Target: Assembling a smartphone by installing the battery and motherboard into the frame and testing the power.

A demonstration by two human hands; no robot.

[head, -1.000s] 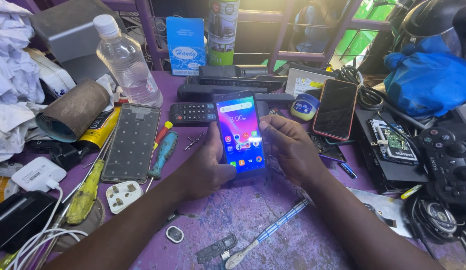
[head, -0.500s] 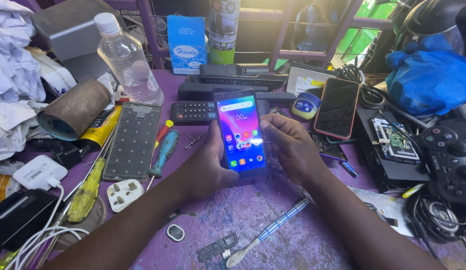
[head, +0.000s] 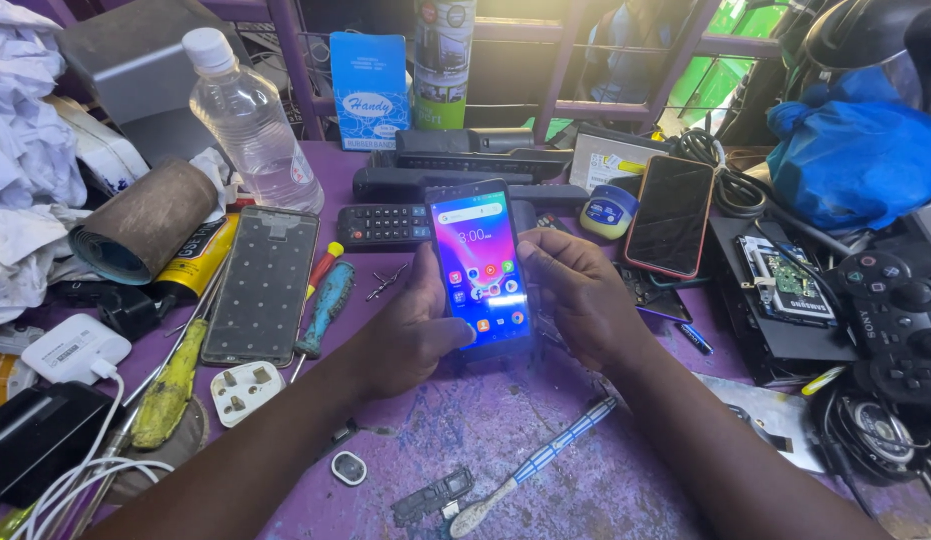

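At the bottom centre of the frame a toothbrush [head: 531,478] lies on the purple table [head: 546,400], with a small metal part [head: 433,496] and a little oval piece [head: 348,467] beside it. Above these, mid-frame, both hands hold a lit phone [head: 481,270] upright, screen to the camera. The left hand [head: 411,335] wraps its left edge, fingers closed behind it and thumb tip on the lower screen. The right hand [head: 586,300] grips the right edge, fingers curled narrow around it.

Left of the hands lie a white plug [head: 246,392], a yellow-handled tool [head: 171,385], a blue-handled screwdriver [head: 326,305] and a bare phone frame [head: 264,285]. At right, a dark phone [head: 671,215] leans on a circuit board [head: 786,280]; a game controller [head: 901,310] sits at the right edge. Further up are a remote [head: 386,225], a small jar [head: 608,212], a water bottle [head: 248,120] and a blue box [head: 369,90].

The phone is held only by its edges above the table; a loosened grip would likely drop it among the tools. The thumb resting on the screen could trigger an unwanted touch.
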